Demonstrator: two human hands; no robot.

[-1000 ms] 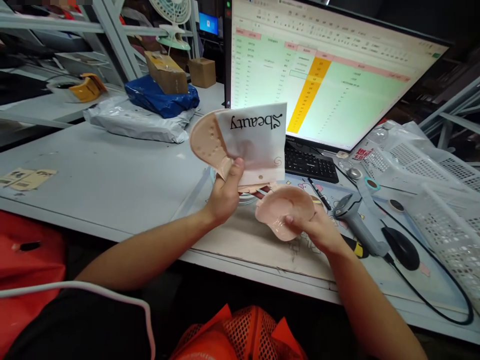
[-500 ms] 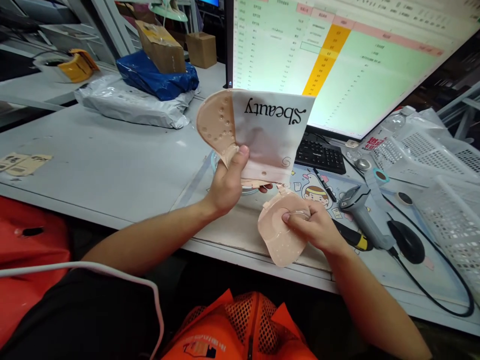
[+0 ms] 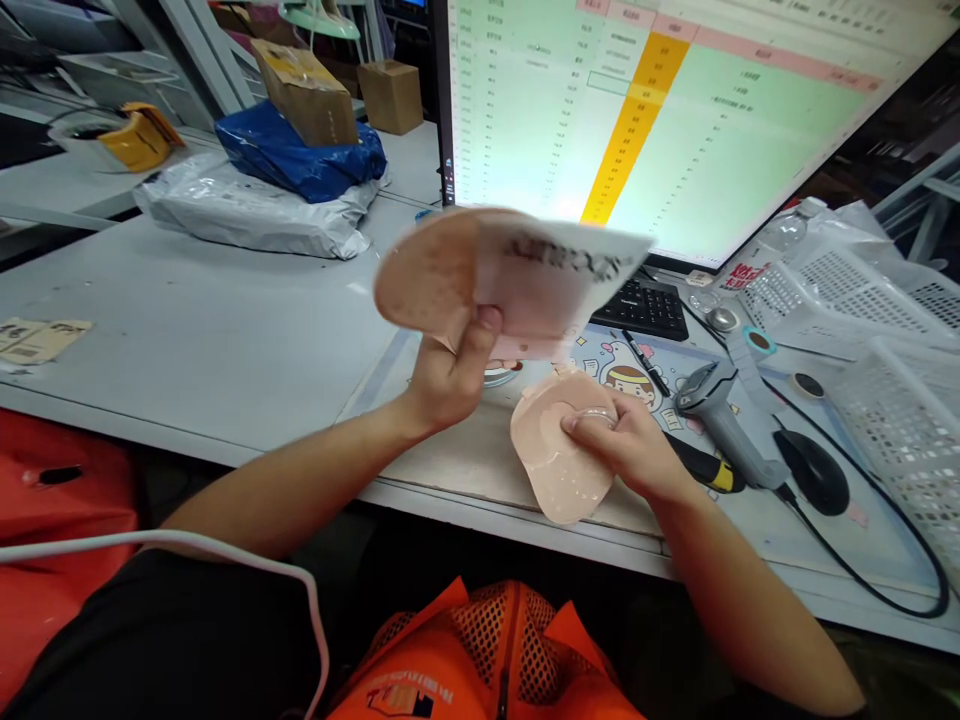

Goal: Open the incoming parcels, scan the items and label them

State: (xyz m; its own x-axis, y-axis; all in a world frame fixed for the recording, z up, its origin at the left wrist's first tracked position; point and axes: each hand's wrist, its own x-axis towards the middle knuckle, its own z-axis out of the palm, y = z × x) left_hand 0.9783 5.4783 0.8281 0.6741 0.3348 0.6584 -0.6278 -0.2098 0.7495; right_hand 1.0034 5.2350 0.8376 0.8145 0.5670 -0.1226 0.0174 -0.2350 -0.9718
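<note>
**Two pads and a pouch held over the desk**

A wide monitor (image 3: pixel 675 110) fills the upper right, showing a green spreadsheet with an orange column. Below it runs the grey desk (image 3: pixel 210 340), with a grey plastic parcel (image 3: pixel 247 215) at the far left, a blue bag (image 3: pixel 300 160) on it and a brown box (image 3: pixel 304 90) on top of that. White mesh baskets (image 3: pixel 885 340) sit at the right edge. A black keyboard (image 3: pixel 641 308) lies at the foot of the monitor, and a grey barcode scanner (image 3: pixel 724 420) lies on a cartoon mat (image 3: pixel 622 375) beside a black mouse (image 3: pixel 814 485).

The left hand (image 3: pixel 450 375) is raised above the desk in front of the monitor, thumb pressed on a white pouch (image 3: pixel 555 290) with dark lettering, blurred here, and a beige pad (image 3: pixel 424 280) that sticks out of the pouch's left side. The hand grasps both together.

The right hand (image 3: pixel 626 450) is lower, just above the desk's near edge, fingers pinching a second beige pad (image 3: pixel 551 465) that hangs down past the edge. The two hands are near each other but apart.
</note>
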